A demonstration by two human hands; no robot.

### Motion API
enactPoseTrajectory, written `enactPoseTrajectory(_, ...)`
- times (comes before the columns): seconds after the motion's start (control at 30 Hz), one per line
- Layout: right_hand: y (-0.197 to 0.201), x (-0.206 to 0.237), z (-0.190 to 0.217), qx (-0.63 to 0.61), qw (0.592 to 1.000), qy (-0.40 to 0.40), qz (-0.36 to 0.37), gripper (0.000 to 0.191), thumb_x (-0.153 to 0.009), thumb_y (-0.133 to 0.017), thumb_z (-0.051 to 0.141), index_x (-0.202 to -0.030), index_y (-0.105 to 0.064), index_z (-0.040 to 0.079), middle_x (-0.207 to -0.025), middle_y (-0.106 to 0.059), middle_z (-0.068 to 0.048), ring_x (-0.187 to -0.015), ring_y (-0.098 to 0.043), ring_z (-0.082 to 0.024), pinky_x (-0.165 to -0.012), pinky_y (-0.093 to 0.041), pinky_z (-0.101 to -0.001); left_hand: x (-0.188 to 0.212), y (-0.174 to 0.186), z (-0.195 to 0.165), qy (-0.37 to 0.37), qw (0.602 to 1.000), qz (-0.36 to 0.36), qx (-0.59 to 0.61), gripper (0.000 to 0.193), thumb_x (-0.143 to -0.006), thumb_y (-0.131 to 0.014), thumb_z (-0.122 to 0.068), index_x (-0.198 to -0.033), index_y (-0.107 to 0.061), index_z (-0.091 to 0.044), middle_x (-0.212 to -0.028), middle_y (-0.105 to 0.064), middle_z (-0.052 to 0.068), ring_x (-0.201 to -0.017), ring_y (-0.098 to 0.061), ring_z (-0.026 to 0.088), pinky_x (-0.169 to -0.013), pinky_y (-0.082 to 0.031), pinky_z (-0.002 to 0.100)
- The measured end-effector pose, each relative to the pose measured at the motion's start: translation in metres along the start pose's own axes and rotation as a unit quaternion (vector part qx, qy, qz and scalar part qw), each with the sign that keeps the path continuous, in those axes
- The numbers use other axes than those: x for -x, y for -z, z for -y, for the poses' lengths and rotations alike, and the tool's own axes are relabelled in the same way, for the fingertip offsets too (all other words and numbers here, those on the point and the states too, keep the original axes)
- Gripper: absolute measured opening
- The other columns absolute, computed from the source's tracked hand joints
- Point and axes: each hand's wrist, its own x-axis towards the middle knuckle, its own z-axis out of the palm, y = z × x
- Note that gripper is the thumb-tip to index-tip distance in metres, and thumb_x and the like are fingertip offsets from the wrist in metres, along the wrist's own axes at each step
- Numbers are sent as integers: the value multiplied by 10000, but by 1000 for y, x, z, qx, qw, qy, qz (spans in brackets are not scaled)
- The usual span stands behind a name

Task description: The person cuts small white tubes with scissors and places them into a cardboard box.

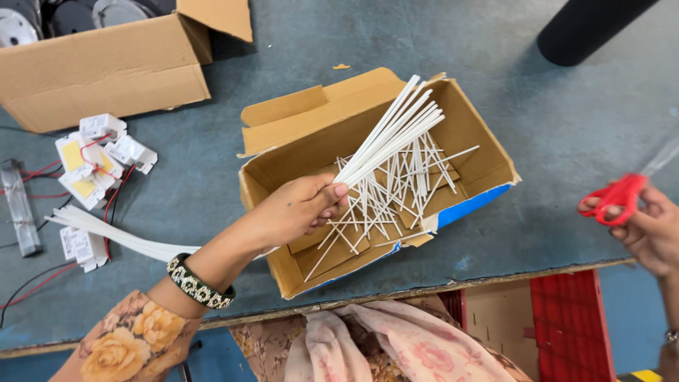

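My left hand [300, 209] fingers clamp the white sticks [392, 134] w/ tips over the box [488, 170]. Right hand [651, 226] fingers closed in red scissors [614, 198]. I think better grip bundle tight & level.

Left hand [300, 209] grips white tube bundle [392, 134] over open cardboard box [488, 166]; right hand [647, 230] holds red scissors [614, 198].

open brown cardboard box [396, 177], table centre, blue outer side (flaps torn) | larger brown carton [106, 67], top left, open
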Motion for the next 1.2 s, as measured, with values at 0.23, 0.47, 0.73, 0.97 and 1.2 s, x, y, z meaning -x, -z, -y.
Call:
enactPoseTrajectory(0.23, -89, 87, 4, 21, 991, 95, 89, 869, -784, -786, 590, -1384, -536, 14, -1117, -681, -107, -1003, -669, -236, -757, -550, -362, 1, -6, -8, -59, 998, -13, -36, 303, -1075, -456, -312, -896, -552, -88, -683, -443, -56, -575, -364, 55, -500, -347, 224)
enactPoseTrajectory(0.47, -245, 116, 18, 111, 953, -21, 282, 1069, -636, -712, 845, -1369, -595, 76, -977, -622, -52, -937, -596, -140, -822, -472, -285, 6, -31, -5, -139, 983, 9, -117, 339, -1100, -446, -293, -879, -561, -63, -679, -483, -38, -634, -451, 88, -596, -437, 289)
enactPoseTrajectory(0.73, -291, 110, 40, 134, 948, -48, 284, 942, -625, -771, 724, -1323, -605, 114, -885, -626, -15, -683, -574, -80, -593, -477, -238, 7, -39, -2, -113, 977, -3, -181, 337, -1042, -531, -268, -853, -624, -5, -625, -588, 41, -597, -548, 144, -605, -488, 330)
enactPoseTrajectory(0.97, -292, 104, 43, 159, 943, -62, 287, 771, -641, -855, 515, -1261, -641, 110, -748, -583, 14, -616, -520, -70, -533, -441, -246, -2, -33, 9, -101, 981, 19, -162, 278, -1042, -490, -194, -924, -656, -6, -660, -595, 26, -638, -571, 118, -635, -504, 298)
enactPoseTrajectory(1.2, -293, 100, 27, 141, 944, -83, 286, 589, -682, -903, 252, -1173, -638, 62, -664, -593, 16, -584, -502, -54, -511, -425, -239, -7, -27, 22, -70, 990, 51, -111, 257, -1056, -474, -165, -971, -637, 14, -721, -586, 12, -646, -536, 88, -627, -497, 274)
